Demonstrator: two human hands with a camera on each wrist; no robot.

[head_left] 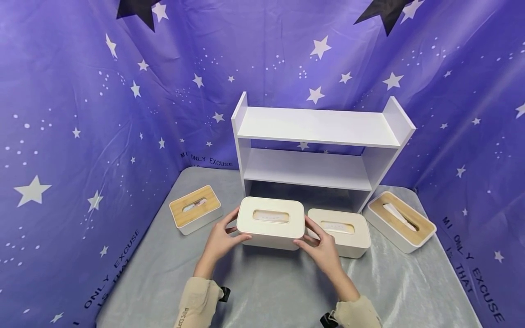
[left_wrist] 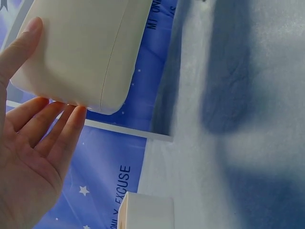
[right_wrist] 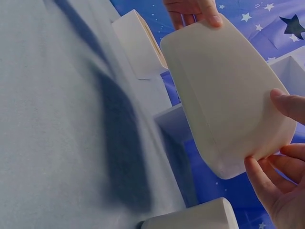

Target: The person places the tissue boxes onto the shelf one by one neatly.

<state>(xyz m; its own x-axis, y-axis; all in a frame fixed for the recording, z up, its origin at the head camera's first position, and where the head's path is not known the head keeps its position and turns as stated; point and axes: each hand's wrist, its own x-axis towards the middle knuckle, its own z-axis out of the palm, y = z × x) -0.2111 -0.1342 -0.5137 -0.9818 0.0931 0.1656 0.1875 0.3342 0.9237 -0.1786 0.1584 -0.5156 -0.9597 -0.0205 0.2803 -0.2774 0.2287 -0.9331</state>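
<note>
Both hands hold a cream tissue box [head_left: 270,231] with an oval slot in its top, raised over the table in front of the shelf. My left hand [head_left: 219,241] grips its left end, thumb on the front and fingers at the side. On the right end, my right hand [head_left: 323,251] grips it the same way. In the left wrist view the box [left_wrist: 76,52] stands clear of the cloth, its shadow falling below. A second cream tissue box [head_left: 346,241] rests on the table just right of the held one, partly behind my right hand.
A white shelf unit [head_left: 316,125] with bare boards stands at the back. Wood-topped tissue boxes lie on the grey cloth [head_left: 262,291]: one at the left [head_left: 201,222], one at the right [head_left: 393,234] beside the shelf's foot. Blue star-printed curtains [head_left: 156,91] enclose the table.
</note>
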